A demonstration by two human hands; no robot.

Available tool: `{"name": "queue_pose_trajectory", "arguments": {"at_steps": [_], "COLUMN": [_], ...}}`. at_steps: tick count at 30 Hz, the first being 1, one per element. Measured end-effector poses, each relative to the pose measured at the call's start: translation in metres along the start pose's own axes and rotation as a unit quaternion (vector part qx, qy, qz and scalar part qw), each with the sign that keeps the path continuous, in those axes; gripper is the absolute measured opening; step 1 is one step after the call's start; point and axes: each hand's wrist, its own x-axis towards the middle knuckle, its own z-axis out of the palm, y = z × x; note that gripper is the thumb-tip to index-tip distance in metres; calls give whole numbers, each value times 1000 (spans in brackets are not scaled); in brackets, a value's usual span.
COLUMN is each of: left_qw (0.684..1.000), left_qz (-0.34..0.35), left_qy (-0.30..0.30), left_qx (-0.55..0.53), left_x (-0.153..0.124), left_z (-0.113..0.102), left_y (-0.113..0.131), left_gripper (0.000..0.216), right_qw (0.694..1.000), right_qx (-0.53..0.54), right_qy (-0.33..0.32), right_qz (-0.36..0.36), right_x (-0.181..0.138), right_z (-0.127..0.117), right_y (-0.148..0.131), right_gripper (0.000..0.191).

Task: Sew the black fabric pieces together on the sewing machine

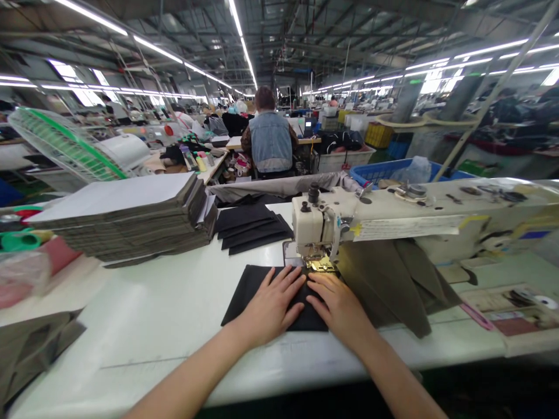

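A black fabric piece (244,294) lies flat on the pale sewing table, its far right edge at the presser foot (322,266) of the sewing machine (314,224). My left hand (275,302) rests on the fabric with fingers spread, just left of the foot. On the right part of the same piece, my right hand (336,302) lies flat with its fingertips close in front of the foot. Neither hand grasps anything. Behind the left hand are several stacked black fabric pieces (251,224). Olive-brown fabric (388,285) lies under the machine arm, right of my right hand.
A tall stack of olive fabric (140,233) topped with white sheets stands at the left. More olive fabric (39,343) lies at the near left edge. Beyond the table are a fan (65,139), a blue basket (375,171) and a seated person in a denim vest (271,142).
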Motion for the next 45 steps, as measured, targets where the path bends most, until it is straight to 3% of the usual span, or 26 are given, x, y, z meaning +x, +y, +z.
{"name": "queue_pose_trajectory", "arguments": {"at_steps": [19, 25, 28, 45], "left_qw": [1000, 990, 988, 993], "left_qz": [-4, 135, 147, 107], "left_qy": [-13, -28, -39, 3], "left_qx": [9, -29, -27, -55], "left_x": [5, -20, -27, 29], "left_z": [-2, -4, -5, -7], "left_y": [-5, 17, 23, -35], "left_gripper": [54, 44, 45, 52], "right_qw": [1000, 1000, 999, 994], "right_qx": [-17, -15, -28, -94], "right_qy": [-9, 7, -7, -35], "right_qz": [9, -21, -40, 51], "right_x": [-3, -45, -53, 16], "right_z": [-2, -18, -25, -8], "right_y": [-2, -12, -16, -2], "right_gripper": [29, 24, 24, 18]}}
